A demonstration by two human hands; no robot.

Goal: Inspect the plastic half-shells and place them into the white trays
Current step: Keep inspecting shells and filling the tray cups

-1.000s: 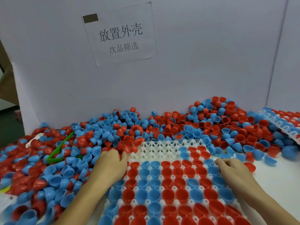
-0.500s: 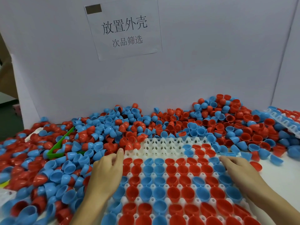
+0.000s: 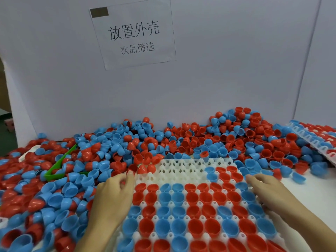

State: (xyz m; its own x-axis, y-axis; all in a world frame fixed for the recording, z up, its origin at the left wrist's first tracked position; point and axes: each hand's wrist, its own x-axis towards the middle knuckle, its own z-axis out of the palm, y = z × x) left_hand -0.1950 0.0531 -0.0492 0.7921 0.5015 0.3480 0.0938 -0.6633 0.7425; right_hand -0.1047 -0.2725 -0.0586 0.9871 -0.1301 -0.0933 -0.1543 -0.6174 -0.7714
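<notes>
A white tray [image 3: 181,169] lies in front of me. Red and blue half-shells [image 3: 192,198] fill its near rows, and its far-left cells are bare. A big loose pile of red and blue half-shells [image 3: 183,140] surrounds it at the back and left. My left hand [image 3: 112,195] rests at the tray's left edge with its fingers curled. Its thumb tip is against a red half-shell [image 3: 131,169], and a pinch cannot be made out. My right hand [image 3: 269,190] lies on the tray's right edge, fingers stretched over the blue shells there.
A second white tray [image 3: 316,144] holding shells leans at the far right. A green plastic bin edge [image 3: 60,166] sticks out of the pile on the left. A white board with a paper sign [image 3: 134,33] walls off the back. Bare white tabletop [image 3: 316,195] shows at the right.
My left hand's fingers have curled in and its thumb has reached a red half-shell at the tray's edge. My right hand has barely shifted. The view has tilted slightly.
</notes>
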